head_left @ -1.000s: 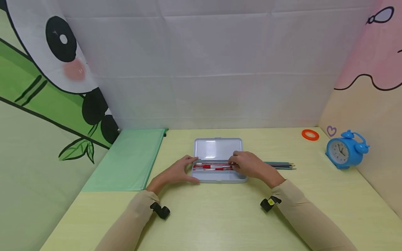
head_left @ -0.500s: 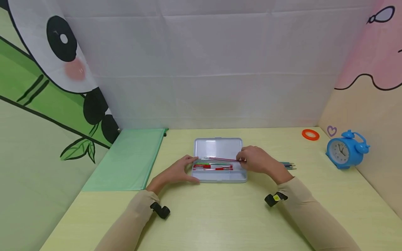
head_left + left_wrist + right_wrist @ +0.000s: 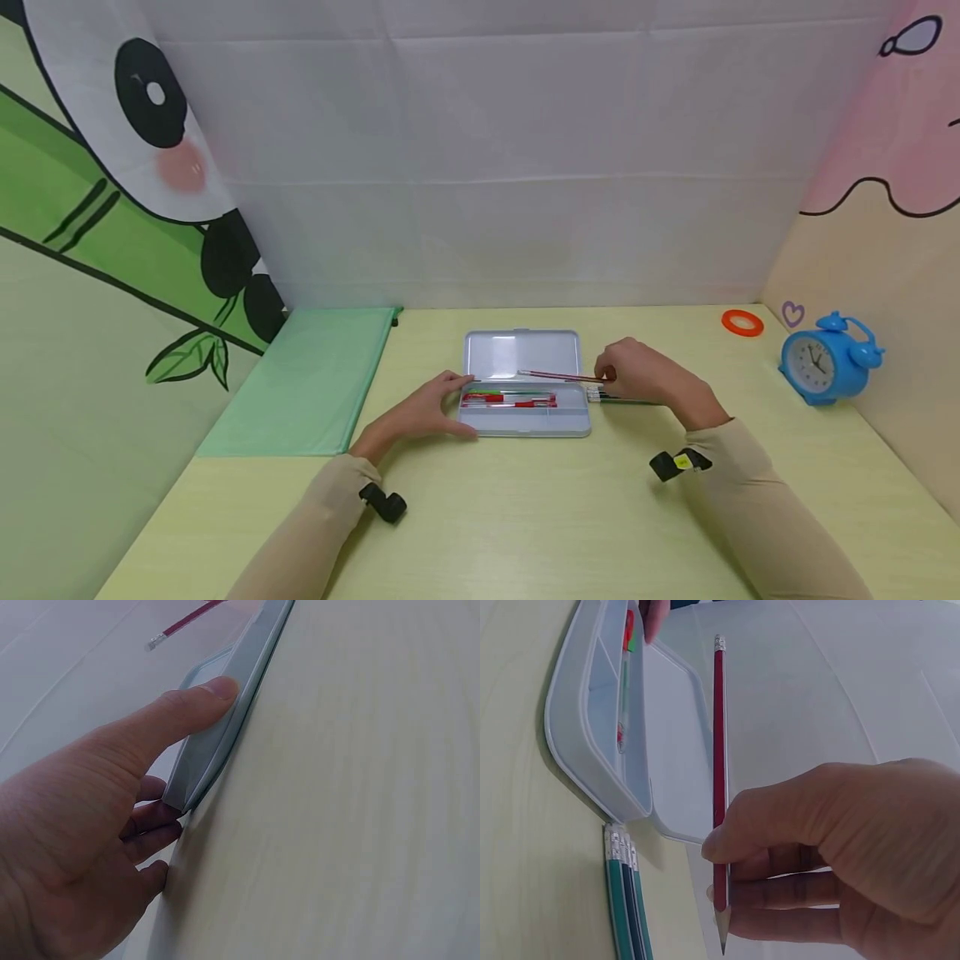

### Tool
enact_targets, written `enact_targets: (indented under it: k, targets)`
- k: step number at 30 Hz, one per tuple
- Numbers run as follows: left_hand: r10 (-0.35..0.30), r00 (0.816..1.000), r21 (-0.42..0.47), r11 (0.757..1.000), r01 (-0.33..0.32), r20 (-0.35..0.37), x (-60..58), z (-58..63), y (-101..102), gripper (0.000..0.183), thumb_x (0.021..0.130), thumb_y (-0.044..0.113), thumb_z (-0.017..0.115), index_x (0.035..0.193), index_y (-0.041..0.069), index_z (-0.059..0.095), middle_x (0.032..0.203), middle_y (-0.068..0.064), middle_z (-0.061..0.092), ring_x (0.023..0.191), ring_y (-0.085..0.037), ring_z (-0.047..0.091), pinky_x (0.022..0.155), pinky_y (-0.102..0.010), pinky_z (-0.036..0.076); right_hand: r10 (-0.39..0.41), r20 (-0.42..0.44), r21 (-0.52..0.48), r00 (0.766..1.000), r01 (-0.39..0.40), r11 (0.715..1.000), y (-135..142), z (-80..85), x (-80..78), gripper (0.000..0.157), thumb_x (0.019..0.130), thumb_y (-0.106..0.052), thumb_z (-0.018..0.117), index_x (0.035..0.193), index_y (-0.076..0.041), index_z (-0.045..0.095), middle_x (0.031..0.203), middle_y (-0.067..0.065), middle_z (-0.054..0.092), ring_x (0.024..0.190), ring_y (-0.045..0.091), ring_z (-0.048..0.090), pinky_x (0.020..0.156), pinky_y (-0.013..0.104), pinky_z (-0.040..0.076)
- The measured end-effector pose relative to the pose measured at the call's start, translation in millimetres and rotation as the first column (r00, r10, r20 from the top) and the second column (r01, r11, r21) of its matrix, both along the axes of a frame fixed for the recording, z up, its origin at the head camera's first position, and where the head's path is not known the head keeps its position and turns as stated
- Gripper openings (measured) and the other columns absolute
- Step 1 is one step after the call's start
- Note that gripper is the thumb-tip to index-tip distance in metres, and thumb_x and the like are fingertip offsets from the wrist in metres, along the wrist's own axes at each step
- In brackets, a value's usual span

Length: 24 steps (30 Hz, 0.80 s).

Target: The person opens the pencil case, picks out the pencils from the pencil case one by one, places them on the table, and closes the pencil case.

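Observation:
An open pencil case (image 3: 525, 423) lies on the table, its lid (image 3: 521, 354) tipped back. Red and green pens (image 3: 510, 400) lie in its long compartment. My left hand (image 3: 423, 410) holds the case's left end; in the left wrist view the thumb rests on its rim and the other fingers are around the corner. My right hand (image 3: 645, 371) pinches a dark red pencil (image 3: 719, 735) between thumb and fingers, above the table to the right of the case. The pencil's eraser end points left over the case, and its sharpened tip shows below the fingers in the right wrist view.
Several green and dark pencils (image 3: 630, 900) lie on the table against the case's right end, partly under my right hand. A blue alarm clock (image 3: 825, 358) and an orange ring (image 3: 742, 322) are at the right. A green cloth bag (image 3: 300, 383) lies at the left.
My right hand has lifted the red pencil out of the case and carried it to the right. The left hand and the case have stayed in place.

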<state>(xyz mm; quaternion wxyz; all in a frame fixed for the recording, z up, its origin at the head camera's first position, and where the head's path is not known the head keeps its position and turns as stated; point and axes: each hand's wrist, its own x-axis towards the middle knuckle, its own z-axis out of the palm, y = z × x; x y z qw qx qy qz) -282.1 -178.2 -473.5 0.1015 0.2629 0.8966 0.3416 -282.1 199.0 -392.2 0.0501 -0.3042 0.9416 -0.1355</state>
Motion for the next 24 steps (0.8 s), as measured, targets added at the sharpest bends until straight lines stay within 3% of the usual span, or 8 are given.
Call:
enact_targets:
  k: [10,19,24]
  targets:
    - [0.000,1.000,-0.015,1.000,0.000,-0.011,-0.6,0.0,1,0.099,0.072,0.046,0.089,0.152,0.008,0.043,0.135,-0.004,0.047,0.125,-0.022,0.045,0.110,-0.046,0.036,-0.095,0.097,0.016,0.991,0.093,0.995,23,9.9,-3.5,0.010,0.085,0.002,0.073,0.092,-0.003,0.078,0.080,0.000,0.065,0.073,0.019,0.055,0.070,0.032,0.054]
    - [0.004,1.000,-0.014,1.000,-0.004,-0.009,-0.2,-0.2,0,0.099,0.072,0.046,0.089,0.151,0.008,0.044,0.135,-0.004,0.048,0.124,-0.022,0.046,0.110,-0.046,0.036,-0.086,0.112,-0.028,0.990,0.089,0.996,46,16.5,-1.4,0.018,0.083,0.008,0.069,0.096,-0.001,0.077,0.080,0.000,0.065,0.073,0.019,0.054,0.067,0.031,0.051]
    - [0.002,1.000,-0.016,1.000,-0.002,-0.013,0.1,0.1,0,0.099,0.072,0.046,0.089,0.151,0.008,0.044,0.134,-0.004,0.048,0.124,-0.022,0.046,0.109,-0.046,0.037,-0.098,0.143,-0.011,0.985,0.101,0.995,57,18.6,0.7,0.015,0.083,0.004,0.069,0.094,-0.002,0.077,0.079,-0.001,0.064,0.073,0.019,0.054,0.067,0.032,0.052]
